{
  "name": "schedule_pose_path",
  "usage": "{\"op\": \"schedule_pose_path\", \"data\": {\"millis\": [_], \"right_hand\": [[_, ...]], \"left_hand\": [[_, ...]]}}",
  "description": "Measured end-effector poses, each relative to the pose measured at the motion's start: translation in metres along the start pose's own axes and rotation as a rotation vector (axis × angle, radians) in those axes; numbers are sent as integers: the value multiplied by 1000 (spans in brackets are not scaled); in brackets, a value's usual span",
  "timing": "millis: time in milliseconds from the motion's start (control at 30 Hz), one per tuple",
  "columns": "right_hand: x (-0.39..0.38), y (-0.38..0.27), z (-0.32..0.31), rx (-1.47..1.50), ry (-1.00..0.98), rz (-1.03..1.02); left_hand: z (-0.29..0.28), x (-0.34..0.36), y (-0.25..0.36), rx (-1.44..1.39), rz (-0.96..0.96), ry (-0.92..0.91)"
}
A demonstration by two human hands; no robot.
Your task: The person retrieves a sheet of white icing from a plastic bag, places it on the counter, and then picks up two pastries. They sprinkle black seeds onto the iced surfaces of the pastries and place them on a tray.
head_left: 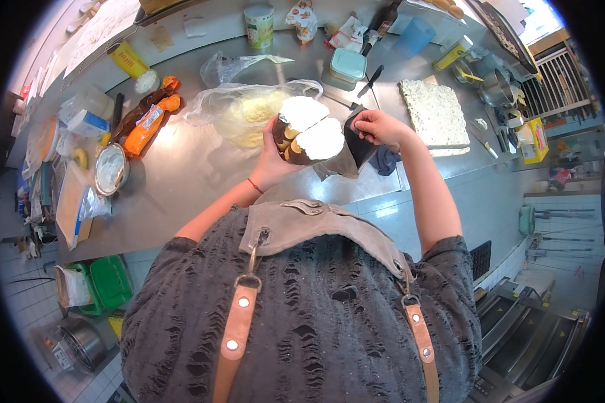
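My left fingers (pixel 270 133) grip a white-topped cake (pixel 319 139) over the surface (pixel 175 191); my right fingers (pixel 364 125) pinch a dark sheet (pixel 359 146).

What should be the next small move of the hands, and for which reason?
Probably, the right hand should ease the dark sheet gently outward: it pinches the sheet near the top, the sheet lies beside the white-topped pieces, and the left hand holds them from the other side.

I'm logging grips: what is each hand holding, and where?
Left hand: white-topped cake, by its left side. Right hand: dark sheet, near its upper edge.
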State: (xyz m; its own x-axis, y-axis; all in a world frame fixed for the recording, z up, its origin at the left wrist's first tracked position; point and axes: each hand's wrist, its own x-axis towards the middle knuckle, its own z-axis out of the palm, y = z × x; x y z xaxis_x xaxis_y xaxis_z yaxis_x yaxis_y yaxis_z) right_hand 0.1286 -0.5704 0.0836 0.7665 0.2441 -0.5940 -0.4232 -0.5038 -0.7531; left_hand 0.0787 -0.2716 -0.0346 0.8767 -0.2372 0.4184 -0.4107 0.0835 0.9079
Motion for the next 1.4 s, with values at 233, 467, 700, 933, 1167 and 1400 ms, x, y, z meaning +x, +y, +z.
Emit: {"op": "schedule_pose_path", "data": {"millis": [233, 467, 700, 933, 1167, 1400], "right_hand": [[-19, -67, -5, 103, -41, -107], [-22, -130, 26, -145, -122, -302], [-11, -144, 45, -333, -79, -371], [-12, -154, 47, -530, -34, -403], [-15, -161, 33, -562, 35, -368], [-21, -162, 27, -513, 66, -357]], "left_hand": [[18, 1, 7, 12, -85, 127], [17, 13, 14, 75, -130, 210], [10, 22, 8, 80, -90, 257], [11, 25, 9, 90, -83, 287], [12, 27, 11, 48, -44, 303], [11, 27, 7, 99, -28, 331]]}}
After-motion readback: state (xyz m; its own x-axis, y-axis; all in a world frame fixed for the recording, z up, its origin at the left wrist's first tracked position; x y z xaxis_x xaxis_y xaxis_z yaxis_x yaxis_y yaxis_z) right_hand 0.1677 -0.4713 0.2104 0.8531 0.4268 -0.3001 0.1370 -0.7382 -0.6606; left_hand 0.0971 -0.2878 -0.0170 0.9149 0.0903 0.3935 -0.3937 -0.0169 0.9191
